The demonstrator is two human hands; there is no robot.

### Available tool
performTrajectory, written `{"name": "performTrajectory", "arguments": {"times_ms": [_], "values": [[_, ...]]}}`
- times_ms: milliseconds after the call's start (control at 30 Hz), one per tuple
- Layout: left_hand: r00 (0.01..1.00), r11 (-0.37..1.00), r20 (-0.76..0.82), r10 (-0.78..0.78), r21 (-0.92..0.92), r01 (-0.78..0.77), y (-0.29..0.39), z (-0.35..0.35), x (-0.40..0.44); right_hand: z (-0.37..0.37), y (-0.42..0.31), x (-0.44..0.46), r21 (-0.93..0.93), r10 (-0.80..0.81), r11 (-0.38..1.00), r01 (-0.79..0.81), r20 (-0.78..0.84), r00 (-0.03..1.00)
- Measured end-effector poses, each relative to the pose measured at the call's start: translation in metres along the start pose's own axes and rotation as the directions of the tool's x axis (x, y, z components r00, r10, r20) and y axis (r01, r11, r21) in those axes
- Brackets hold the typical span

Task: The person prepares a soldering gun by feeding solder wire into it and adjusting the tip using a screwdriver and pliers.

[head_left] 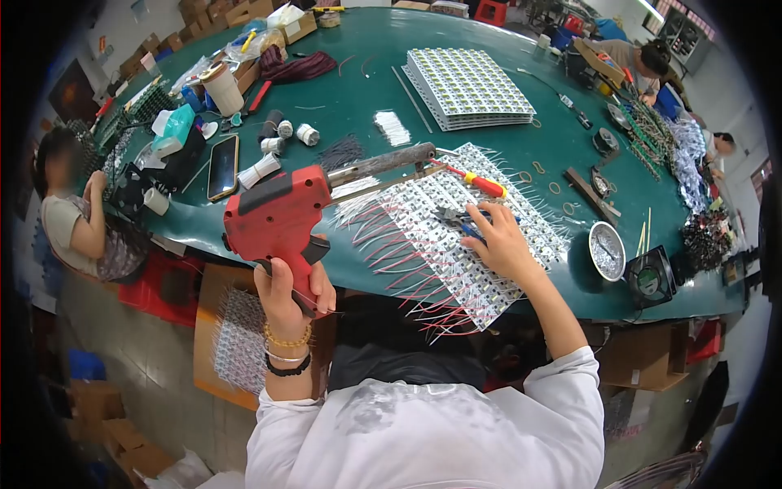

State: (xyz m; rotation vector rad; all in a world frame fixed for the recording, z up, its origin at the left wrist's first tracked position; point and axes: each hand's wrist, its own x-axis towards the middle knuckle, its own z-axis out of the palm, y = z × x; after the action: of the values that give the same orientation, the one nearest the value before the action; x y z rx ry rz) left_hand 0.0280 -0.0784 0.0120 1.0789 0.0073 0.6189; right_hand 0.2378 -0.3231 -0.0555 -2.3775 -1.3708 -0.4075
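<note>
My left hand [289, 295] is wrapped around the grip of a red soldering gun [273, 213], raised with its long metal barrel pointing right. Over a panel of small circuit boards [444, 257], my right hand [501, 243] has its fingers closed on blue-handled pliers [471, 230]. The jaws of the pliers rest on the boards, partly hidden among the components. Just beyond the pliers lies a screwdriver [486, 185] with a red and yellow handle. Red and white wires [391, 253] stick out along the panel's left edge.
A stack of board panels [468, 85] stands farther back. Bundles of white wires [392, 128] and a phone [223, 167] lie left. At right are a metal bowl [607, 251] and a small fan [652, 275]. Other people sit at the table's left and right.
</note>
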Motion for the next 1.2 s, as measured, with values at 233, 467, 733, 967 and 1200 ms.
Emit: {"name": "performTrajectory", "arguments": {"times_ms": [233, 467, 733, 967, 1200], "values": [[0.996, 0.996, -0.078, 0.053, 0.081, -0.047, 0.002, 0.018, -0.008, -0.049, -0.063, 0.006, 0.166, -0.054, 0.985, 0.055, -0.01, 0.998], [0.995, 0.995, -0.084, 0.056, 0.086, -0.049, -0.005, 0.049, -0.011, -0.05, -0.172, 0.001, 0.781, -0.008, 0.614, -0.109, 0.144, 0.99], [0.986, 0.991, -0.124, 0.109, 0.087, -0.099, 0.002, 0.036, -0.01, -0.06, -0.191, -0.023, 0.616, 0.106, 0.786, 0.044, -0.204, 0.973], [0.991, 0.992, -0.052, 0.125, 0.032, -0.124, -0.001, 0.029, 0.0, -0.11, -0.189, -0.07, 0.548, 0.436, 0.816, -0.182, -0.379, 0.816], [0.992, 0.987, -0.024, 0.121, 0.114, -0.117, -0.028, 0.052, 0.009, -0.139, -0.171, -0.077, 0.187, 0.185, 0.979, -0.078, -0.667, 0.722]]}}
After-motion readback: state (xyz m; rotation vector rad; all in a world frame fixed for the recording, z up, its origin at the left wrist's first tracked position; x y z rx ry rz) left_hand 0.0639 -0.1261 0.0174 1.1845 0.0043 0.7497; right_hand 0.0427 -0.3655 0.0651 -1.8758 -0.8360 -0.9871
